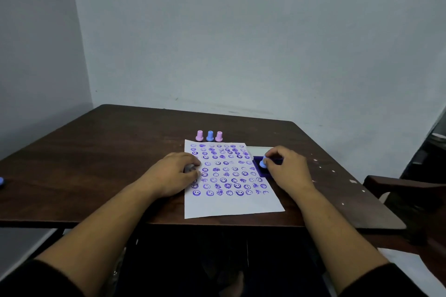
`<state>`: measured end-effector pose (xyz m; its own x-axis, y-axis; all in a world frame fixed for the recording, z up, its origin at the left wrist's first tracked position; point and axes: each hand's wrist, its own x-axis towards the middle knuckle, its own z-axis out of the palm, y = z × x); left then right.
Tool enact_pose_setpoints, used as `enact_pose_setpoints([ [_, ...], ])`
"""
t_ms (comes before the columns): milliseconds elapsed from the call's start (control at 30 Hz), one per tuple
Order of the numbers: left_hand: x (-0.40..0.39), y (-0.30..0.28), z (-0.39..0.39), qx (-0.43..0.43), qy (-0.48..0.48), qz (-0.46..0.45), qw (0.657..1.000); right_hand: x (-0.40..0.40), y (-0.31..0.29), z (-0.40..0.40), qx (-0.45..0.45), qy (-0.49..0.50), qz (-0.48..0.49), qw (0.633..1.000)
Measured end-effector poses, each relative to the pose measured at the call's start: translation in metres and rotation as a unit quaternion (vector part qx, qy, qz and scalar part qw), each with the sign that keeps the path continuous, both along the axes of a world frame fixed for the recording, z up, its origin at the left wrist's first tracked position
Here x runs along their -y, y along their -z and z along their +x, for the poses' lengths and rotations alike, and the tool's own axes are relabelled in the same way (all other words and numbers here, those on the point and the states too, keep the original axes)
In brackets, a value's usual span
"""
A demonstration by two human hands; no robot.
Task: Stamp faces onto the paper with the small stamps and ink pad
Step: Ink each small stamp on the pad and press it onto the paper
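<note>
A white paper (231, 205) lies on the dark wooden table, covered with several rows of purple stamped faces. My left hand (172, 173) rests on the paper's left edge, fingers curled and pressing it flat, with a small grey thing under the fingertips that I cannot identify. My right hand (284, 169) pinches a small blue stamp (263, 163), tilted, over the purple ink pad (261, 171) just right of the paper. Three more stamps stand upright beyond the paper's top edge: pink (199, 136), blue (210, 136) and pink (219, 136).
The ink pad's white lid or tray (259, 150) lies behind the pad. A blue object (1, 182) sits at the table's far left edge. A wooden chair arm (398, 185) stands to the right. White paint flecks dot the table's right side (333, 171).
</note>
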<state>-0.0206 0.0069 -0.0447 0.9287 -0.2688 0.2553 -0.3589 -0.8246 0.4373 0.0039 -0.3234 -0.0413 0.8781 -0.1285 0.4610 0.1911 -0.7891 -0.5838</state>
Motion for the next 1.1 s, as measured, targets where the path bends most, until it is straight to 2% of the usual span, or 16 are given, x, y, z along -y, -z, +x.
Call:
enact_pose_setpoints([
  [533, 0.0024, -0.0038, -0.0001, -0.004, -0.005, 0.001, 1.0, -0.0039, -0.0066, -0.004, -0.046, -0.01, 0.027, 0.999],
  [1100, 0.003, -0.0046, -0.0032, 0.0, -0.012, 0.002, 1.0, -0.0057, -0.0026, -0.0027, -0.034, 0.011, -0.015, 0.999],
])
